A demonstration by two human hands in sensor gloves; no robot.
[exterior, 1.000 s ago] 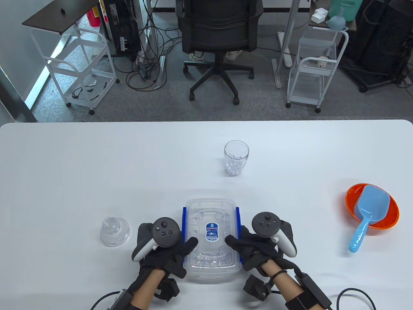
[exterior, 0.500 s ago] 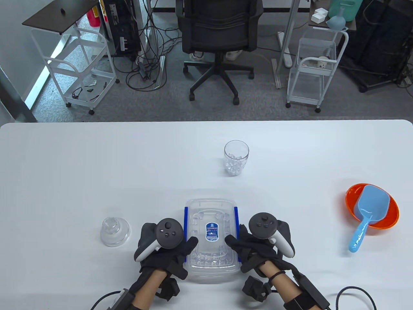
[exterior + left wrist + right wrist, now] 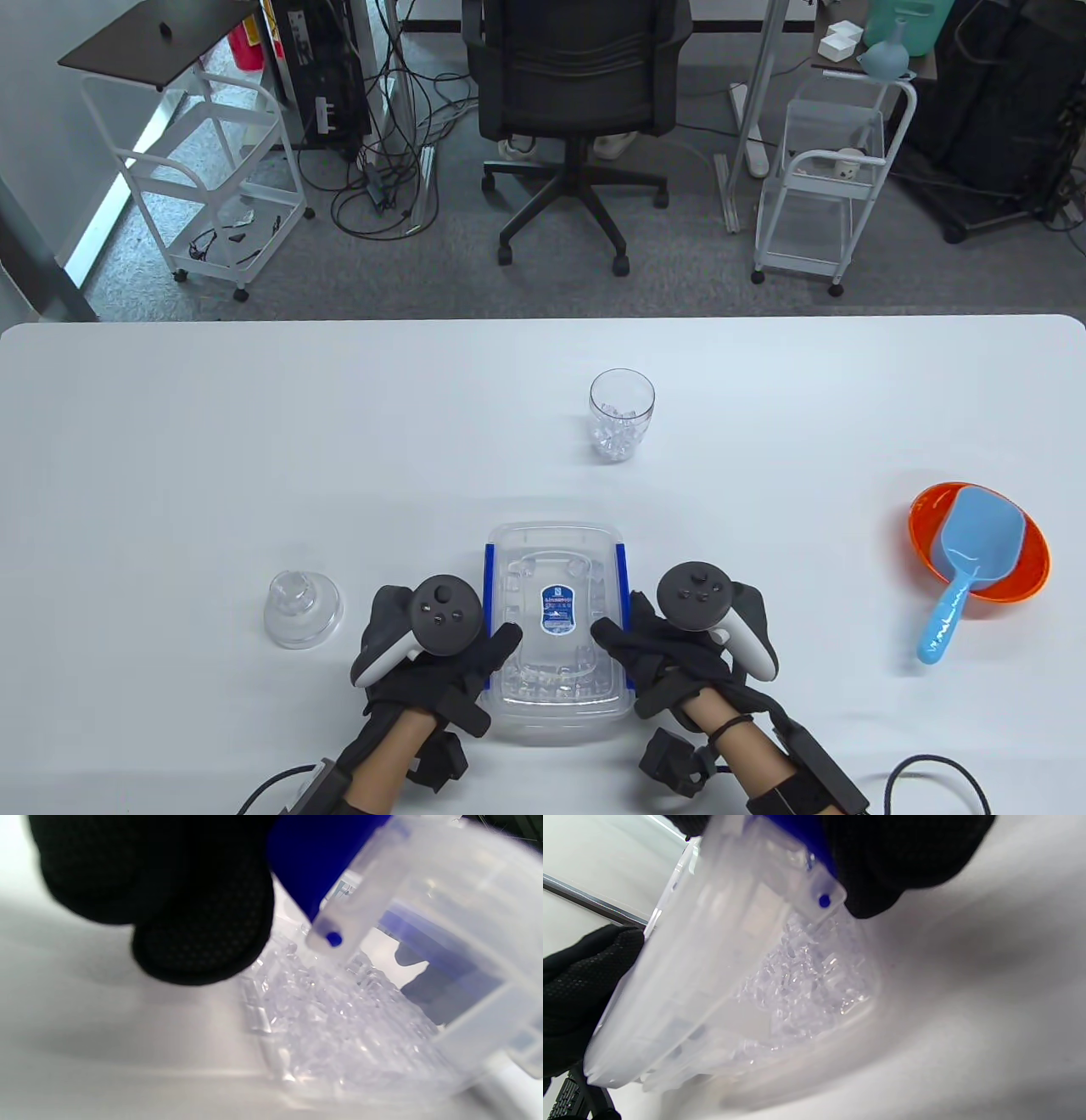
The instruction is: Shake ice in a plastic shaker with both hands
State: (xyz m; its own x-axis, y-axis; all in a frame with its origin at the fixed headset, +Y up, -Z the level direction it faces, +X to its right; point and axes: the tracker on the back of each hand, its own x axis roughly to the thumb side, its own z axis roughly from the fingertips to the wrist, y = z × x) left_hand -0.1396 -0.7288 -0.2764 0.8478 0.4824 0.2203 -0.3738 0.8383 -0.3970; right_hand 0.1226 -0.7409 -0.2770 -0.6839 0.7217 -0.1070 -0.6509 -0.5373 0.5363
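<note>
A clear lidded plastic box (image 3: 556, 548) with blue side latches lies near the table's front edge, with ice heaped at its near end. My left hand (image 3: 477, 660) grips its left side, thumb on the lid. My right hand (image 3: 632, 658) grips the right side the same way. In the left wrist view gloved fingers (image 3: 199, 921) curl by a blue latch (image 3: 314, 857) above the ice (image 3: 331, 1018). The right wrist view has fingers (image 3: 903, 857) on the box (image 3: 712, 963). The clear shaker cup (image 3: 622, 414) stands farther back with ice in it, and its dome lid (image 3: 303, 608) sits to the left.
An orange bowl (image 3: 1022, 590) holding a blue scoop (image 3: 967, 552) sits at the right of the table. Beyond the far table edge are an office chair (image 3: 573, 93) and white wire carts (image 3: 827, 195).
Both hands have closed in slightly on the sides of the box. The box and the other objects stay in place.
</note>
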